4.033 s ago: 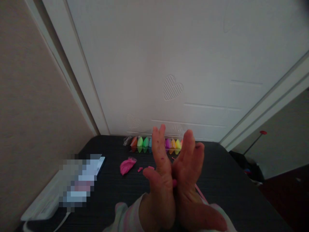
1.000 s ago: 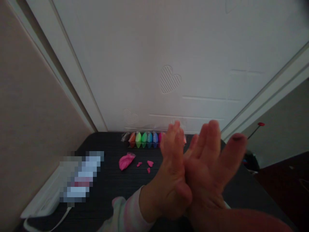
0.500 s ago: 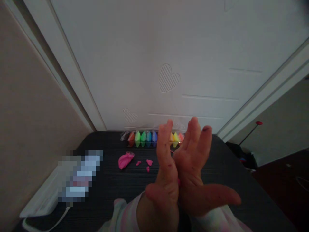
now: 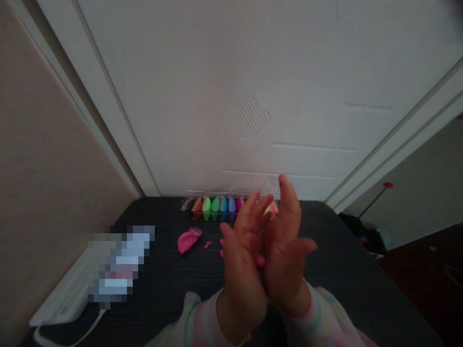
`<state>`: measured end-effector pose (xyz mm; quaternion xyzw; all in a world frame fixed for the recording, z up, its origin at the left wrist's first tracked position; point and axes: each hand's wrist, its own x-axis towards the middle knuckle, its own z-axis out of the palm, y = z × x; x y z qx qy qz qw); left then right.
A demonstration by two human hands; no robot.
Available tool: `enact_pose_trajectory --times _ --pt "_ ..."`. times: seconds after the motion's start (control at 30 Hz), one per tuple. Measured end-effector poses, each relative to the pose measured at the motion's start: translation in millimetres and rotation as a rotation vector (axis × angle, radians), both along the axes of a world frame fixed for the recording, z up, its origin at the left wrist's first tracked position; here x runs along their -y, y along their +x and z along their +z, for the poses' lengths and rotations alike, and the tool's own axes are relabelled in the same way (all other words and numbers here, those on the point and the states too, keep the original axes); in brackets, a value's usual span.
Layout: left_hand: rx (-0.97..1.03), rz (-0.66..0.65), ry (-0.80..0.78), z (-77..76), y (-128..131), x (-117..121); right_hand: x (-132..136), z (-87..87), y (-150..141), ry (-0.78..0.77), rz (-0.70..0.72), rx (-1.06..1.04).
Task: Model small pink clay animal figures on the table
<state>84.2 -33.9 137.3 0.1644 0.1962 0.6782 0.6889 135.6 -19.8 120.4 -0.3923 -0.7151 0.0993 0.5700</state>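
A small ball of pink modelling clay sits between my two palms, near their heels. My left hand is cupped, with its fingers stretched out and its thumb pointing up. Against its inner edge lies my right hand, palm turned up and thumb out to the side. Both palms touch the ball and hold it between them. On the dark table, left of the hands, are a pink clay lump in a clear wrapper and a small pink clay scrap. Further scraps are partly hidden behind my left hand.
A clear tray of coloured clay packets stands at the back of the black table, against a white panel with embossed hearts. At the left, a pixelated phone-like device with a white cable leans on a white object.
My palms have parted at the top and tilted open, so the pink ball now shows between them. Both hands have turned, and the left thumb now points up.
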Motion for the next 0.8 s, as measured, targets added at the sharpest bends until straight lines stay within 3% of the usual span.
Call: enact_pose_trajectory --times 0.1,0.17,0.3,0.43,0.6,0.8 --pt "0.179 -0.121 -0.327 -3.1 -1 -18 -13 -5.1 6 -0.012 -0.159 -0.117" --pt "0.251 -0.142 -0.421 -3.7 -3 -29 -17 -2.6 7 -0.007 -0.186 -0.176" --pt "0.283 -0.116 -0.331 0.4 -14 -37 -12 12.6 19 -0.007 -0.052 -0.168" --pt "0.219 -0.073 -0.239 4.6 -25 -39 -7 26.1 29 -0.180 0.200 0.163" --pt "0.124 -0.052 -0.170 8.0 -26 -35 -10 24.3 22 -0.235 0.194 0.382" --pt "-0.001 -0.090 -0.095 14.0 -28 -26 -8 25.9 27 -0.088 0.240 0.319"
